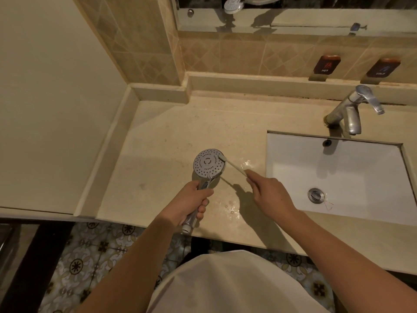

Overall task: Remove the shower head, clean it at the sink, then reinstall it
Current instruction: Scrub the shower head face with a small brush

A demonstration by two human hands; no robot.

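The shower head (pixel 209 163) is off its hose and held over the desk (pixel 158 141), left of the sink (pixel 334 175), with its perforated face turned up toward the camera. Its long axis runs from the round face at the far end down through the chrome handle to the open threaded end at the near edge of the desk. The left hand (pixel 191 199) grips that handle, its fingers (pixel 201 213) curled round it. The right hand (pixel 268 193) comes in from the right and pinches the near end of a thin pale brush (pixel 232 165), which slants up and left so that its tip touches the right rim of the face. The scrubbing turns on that contact: the face lies left and far of the right hand, along the line of the stick, so the nozzle holes toward the middle and left are likely reached by pushing the tip further left. Water drops lie on the desk beneath the hands.
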